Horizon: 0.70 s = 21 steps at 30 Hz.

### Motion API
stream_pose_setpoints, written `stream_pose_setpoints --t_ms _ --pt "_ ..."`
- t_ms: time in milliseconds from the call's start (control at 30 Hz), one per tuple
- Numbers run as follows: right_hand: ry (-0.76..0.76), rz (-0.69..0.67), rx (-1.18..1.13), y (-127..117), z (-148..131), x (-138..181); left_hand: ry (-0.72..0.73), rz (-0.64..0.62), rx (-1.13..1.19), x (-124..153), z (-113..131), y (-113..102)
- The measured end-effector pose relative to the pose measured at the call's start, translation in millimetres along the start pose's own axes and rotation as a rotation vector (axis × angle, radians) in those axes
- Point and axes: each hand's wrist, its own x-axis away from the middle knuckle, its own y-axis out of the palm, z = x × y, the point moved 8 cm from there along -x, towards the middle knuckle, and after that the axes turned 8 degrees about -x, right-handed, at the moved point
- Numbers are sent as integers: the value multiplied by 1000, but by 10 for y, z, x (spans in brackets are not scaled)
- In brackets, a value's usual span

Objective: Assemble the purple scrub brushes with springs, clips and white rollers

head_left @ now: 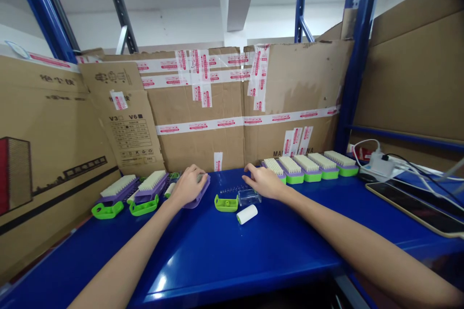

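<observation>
My left hand (189, 184) lies curled over a purple brush body (197, 196) on the blue table top (232, 251), gripping it. My right hand (264, 181) rests with fingers spread on the table, just above a small clear plastic piece (249, 197). A green handle piece (226, 203) and a white roller (247, 214) lie between the two hands. A thin row of small metal springs (232, 188) lies behind the green piece.
Two purple-and-green brushes (126, 194) lie at the left. A row of several finished brushes (311, 165) lines the back right. A white power strip with cables (380, 164) and a tablet (416, 207) sit at the right. Taped cardboard walls (224, 106) enclose the table.
</observation>
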Motion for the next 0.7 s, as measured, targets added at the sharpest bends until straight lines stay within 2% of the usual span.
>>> stream_pose_setpoints --t_ms 167,400,700 --pt "-7 0 -5 8 7 -1 -6 -17 -3 -5 37 -56" --pt "-20 -7 2 17 -8 8 -168 -69 -38 31 -37 -129" --pt "-16 5 2 7 -12 10 -93 -78 -21 -3 -28 -160"
